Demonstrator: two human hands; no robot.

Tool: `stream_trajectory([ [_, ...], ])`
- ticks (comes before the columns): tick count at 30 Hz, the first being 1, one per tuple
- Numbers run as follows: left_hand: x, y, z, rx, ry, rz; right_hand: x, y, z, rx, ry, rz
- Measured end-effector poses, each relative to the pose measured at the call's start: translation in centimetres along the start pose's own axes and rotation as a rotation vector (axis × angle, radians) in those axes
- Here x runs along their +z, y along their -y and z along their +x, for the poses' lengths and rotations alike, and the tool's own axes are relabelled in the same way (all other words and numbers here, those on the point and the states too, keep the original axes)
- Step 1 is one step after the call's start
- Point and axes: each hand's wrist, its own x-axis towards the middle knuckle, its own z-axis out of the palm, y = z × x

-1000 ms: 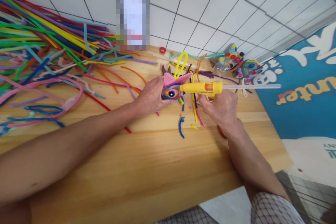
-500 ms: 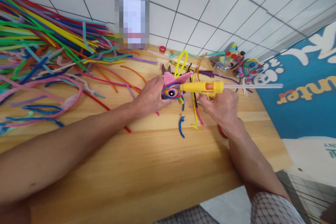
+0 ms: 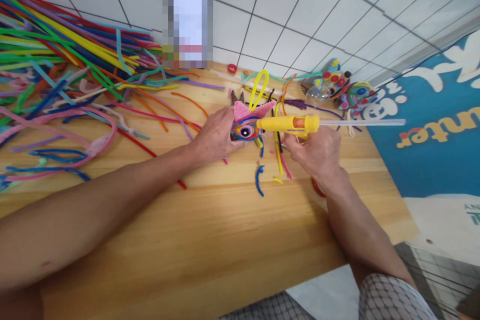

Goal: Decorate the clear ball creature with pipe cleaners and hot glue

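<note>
My left hand [image 3: 217, 136] is closed around the side of a small pipe-cleaner figure [image 3: 245, 130]. The figure has pink pointed ears, a big round eye and a yellow loop [image 3: 259, 89] standing up from its top. My right hand [image 3: 317, 152] grips a yellow hot glue gun [image 3: 287, 124], with a clear glue stick [image 3: 363, 122] jutting out of its back end. The gun's nozzle points left at the figure's front; whether it touches is hidden. Below them on the table lies a short blue pipe-cleaner piece [image 3: 258, 181].
A large heap of coloured pipe cleaners [image 3: 75, 50] covers the left of the table [image 3: 195, 245]. Finished-looking colourful figures [image 3: 333, 80] stand at the back right beside a clear ball [image 3: 318, 94]. A tiled wall [image 3: 285, 10] rises behind, with a blue printed panel [image 3: 442, 160] at right.
Both hands, the figure and the glue gun hold nearly the same place. The whole view has shifted only slightly.
</note>
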Motion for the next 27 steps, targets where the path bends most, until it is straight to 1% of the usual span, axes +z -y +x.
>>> stream_trajectory([
  [13, 0.19, 0.06, -0.06, 0.012, -0.003, 0.013, -0.08, 0.20, 0.03, -0.006, 0.011, -0.004],
  [27, 0.05, -0.01, -0.02, -0.011, -0.003, -0.007, -0.71, 0.39, 0.26, 0.005, 0.068, 0.016],
])
